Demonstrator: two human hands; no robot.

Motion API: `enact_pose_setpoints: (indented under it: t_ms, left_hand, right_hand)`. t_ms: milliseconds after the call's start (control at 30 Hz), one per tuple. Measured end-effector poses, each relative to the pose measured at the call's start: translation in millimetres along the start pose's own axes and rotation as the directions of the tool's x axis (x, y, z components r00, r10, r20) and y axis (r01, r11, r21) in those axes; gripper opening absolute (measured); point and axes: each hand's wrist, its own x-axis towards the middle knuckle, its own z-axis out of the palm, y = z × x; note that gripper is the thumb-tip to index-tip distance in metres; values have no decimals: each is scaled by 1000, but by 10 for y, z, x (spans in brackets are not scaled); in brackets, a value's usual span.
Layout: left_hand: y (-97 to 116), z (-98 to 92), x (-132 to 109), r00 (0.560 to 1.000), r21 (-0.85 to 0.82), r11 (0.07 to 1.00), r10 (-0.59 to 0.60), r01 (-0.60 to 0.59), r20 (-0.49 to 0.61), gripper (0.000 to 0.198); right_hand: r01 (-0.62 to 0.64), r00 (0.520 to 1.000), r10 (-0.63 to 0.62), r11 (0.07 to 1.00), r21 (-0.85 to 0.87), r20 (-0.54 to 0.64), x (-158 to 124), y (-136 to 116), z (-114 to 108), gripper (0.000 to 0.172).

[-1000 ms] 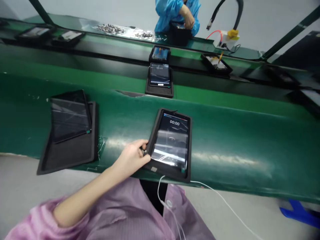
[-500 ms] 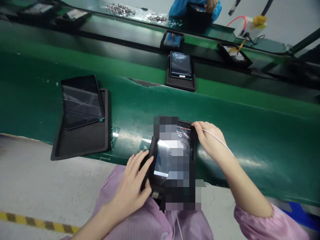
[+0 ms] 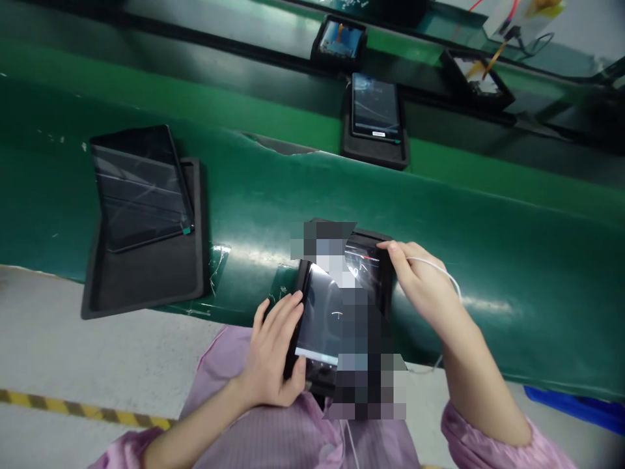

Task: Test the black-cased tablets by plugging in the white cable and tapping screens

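Observation:
A tablet [image 3: 316, 319] with a lit screen rests in a black tray [image 3: 374, 233] at the bench's near edge, over my lap. A pixelated patch hides much of its middle and right side. My left hand [image 3: 273, 348] holds its left edge, fingers along the side and thumb at the lower bezel. At the upper right corner, the fingertips of my right hand [image 3: 422, 280] are pressed together; whatever is between them is too small to make out. A white cord [image 3: 434, 264] runs over the back of that hand.
To the left, a dark tablet [image 3: 141, 189] lies askew on a black tray [image 3: 146, 280]. Farther back, another tablet [image 3: 375, 107] sits in its tray on the green line [image 3: 273, 107]. Two open device trays, one with a circuit unit [image 3: 340, 40], stand behind it.
The tablet's raised left edge has come down flatter in the tray, and my left thumb has moved onto its lower bezel. My right hand stays at the corner. The view has shifted.

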Motion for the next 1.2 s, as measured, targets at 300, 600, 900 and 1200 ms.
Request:
enact_pose_setpoints:
  t_ms: [300,600,900,1200]
  left_hand:
    - [10,22,76,997,139,989,-58,50,57,65]
    - [52,3,512,972,-302,935,-220,185,-84,58]
    - [333,-126,1022,766,-867,329,-636,375,90,37]
    - [92,51,923,835,-859,507,-504,77,-222,35]
  right_hand:
    - [-116,988,142,932,343,-54,-36,-50,-231,47]
    - [-7,961,177,784,621,-212,-129,-610,-722,28]
    - [-178,980,177,562,808,93,150,-413,-810,34]
    - [9,916,264,740,673,-301,44,-171,-1204,30]
